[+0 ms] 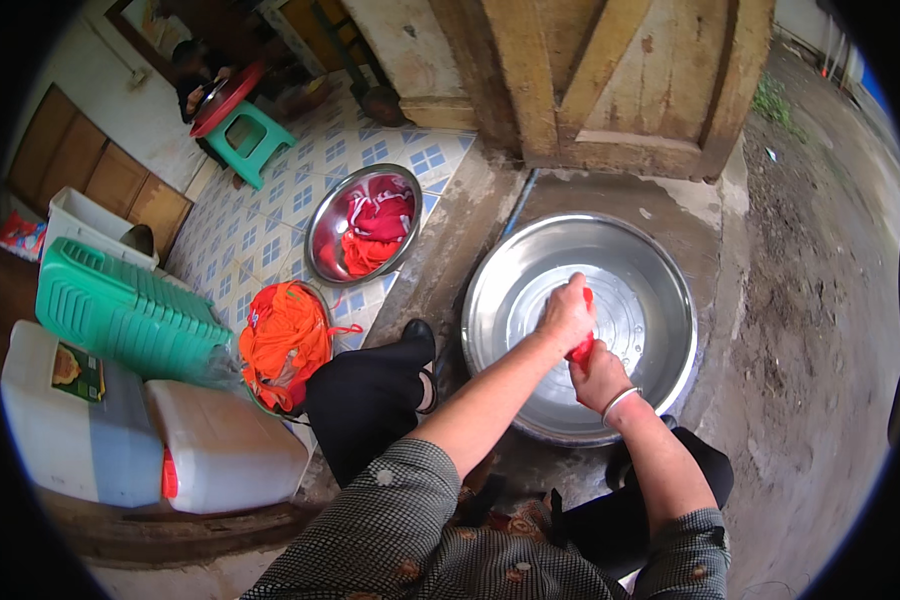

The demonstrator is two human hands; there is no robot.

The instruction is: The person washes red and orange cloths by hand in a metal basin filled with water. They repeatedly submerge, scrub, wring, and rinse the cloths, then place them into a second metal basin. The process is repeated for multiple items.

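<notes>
A red cloth (pixel 582 349) is bunched tightly between my two hands, above a large stainless steel basin (pixel 487 300) with clear water in it. My left hand (pixel 568 311) grips the cloth's far part, and its red end shows past the fingers. Closer to my body, my right hand (pixel 602 375) is closed around the near part; a metal bangle (pixel 619 406) circles that wrist. Most of the cloth is hidden inside my fists. Bubbles and ring-shaped ridges show on the basin's bottom.
Left of the basin, a smaller steel basin (pixel 322 232) holds red clothes (pixel 379 214), near a basket of orange clothes (pixel 285 337). Stacked green plastic stools (pixel 135 307) and plastic jugs (pixel 225 450) line the left. Ahead stands a wooden door (pixel 630 90). A person (pixel 193 82) sits by a green stool (pixel 247 139).
</notes>
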